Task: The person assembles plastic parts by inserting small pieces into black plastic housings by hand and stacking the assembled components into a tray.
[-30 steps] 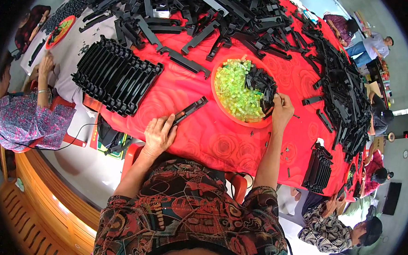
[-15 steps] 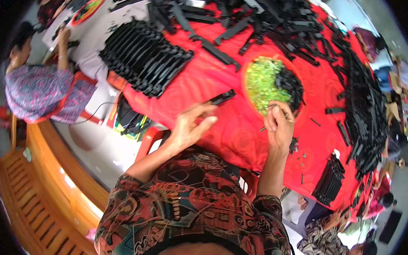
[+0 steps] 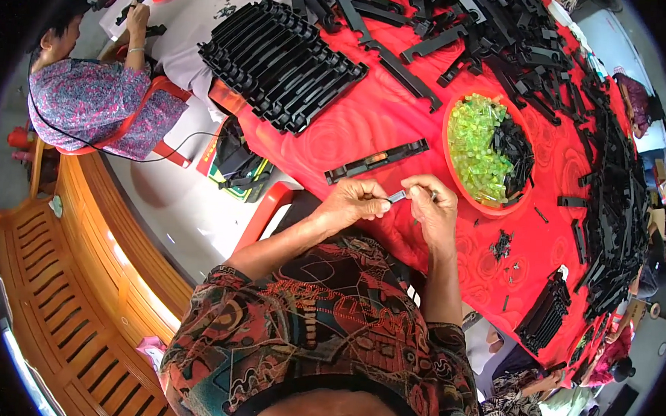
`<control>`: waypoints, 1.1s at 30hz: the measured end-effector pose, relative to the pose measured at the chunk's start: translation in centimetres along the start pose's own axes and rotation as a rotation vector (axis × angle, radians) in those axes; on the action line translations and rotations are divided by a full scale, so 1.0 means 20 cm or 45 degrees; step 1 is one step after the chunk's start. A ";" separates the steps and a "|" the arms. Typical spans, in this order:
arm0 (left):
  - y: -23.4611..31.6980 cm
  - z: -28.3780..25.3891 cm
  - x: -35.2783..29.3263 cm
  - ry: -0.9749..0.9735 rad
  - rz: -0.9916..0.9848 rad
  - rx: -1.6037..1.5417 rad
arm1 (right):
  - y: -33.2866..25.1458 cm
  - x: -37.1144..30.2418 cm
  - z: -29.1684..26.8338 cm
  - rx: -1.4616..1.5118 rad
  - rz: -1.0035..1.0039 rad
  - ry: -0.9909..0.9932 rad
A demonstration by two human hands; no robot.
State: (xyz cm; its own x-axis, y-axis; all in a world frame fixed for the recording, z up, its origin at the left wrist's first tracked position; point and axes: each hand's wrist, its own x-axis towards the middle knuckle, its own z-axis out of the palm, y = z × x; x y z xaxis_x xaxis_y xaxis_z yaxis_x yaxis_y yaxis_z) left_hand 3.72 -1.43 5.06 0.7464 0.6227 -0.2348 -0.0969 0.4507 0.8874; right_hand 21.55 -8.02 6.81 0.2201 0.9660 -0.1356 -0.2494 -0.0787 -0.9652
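Note:
My left hand [image 3: 354, 203] pinches a small dark piece with a pale, shiny face [image 3: 397, 197] between thumb and fingertips. Against its other end are the closed fingertips of my right hand [image 3: 434, 207]. A dark bit shows between the right fingers, too small to name. Just beyond both hands, a long black slotted plastic bar [image 3: 377, 162] lies on the red tablecloth [image 3: 336, 144]. To the right stands a round orange-red tray [image 3: 448, 166], holding translucent green pieces [image 3: 476, 144] on its left side and small black parts [image 3: 510, 153] on its right.
Black bars stand in a neat row [image 3: 280, 62] at the far left. A loose heap of black bars [image 3: 500, 43] covers the far side and right. Tiny dark bits [image 3: 501, 245] and another stack [image 3: 546, 313] lie at right. Another person [image 3: 90, 105] sits at left, near a wooden bench [image 3: 79, 308].
My hands have come together in front of me. The left was apart and open near the black bar; the right was at the tray's near edge. The view has shifted.

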 end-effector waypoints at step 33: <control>-0.07 -0.16 -0.02 0.687 1.000 1.770 | 0.23 0.31 0.10 -0.403 -0.193 0.334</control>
State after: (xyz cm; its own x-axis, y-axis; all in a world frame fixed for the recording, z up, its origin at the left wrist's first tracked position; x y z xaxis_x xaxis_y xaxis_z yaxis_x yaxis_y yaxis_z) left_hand 1.32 -0.22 2.72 0.4795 0.6720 0.5644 0.5233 -0.7352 0.4308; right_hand 19.93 -1.92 1.93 0.4740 0.8805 -0.0001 0.0967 -0.0522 -0.9939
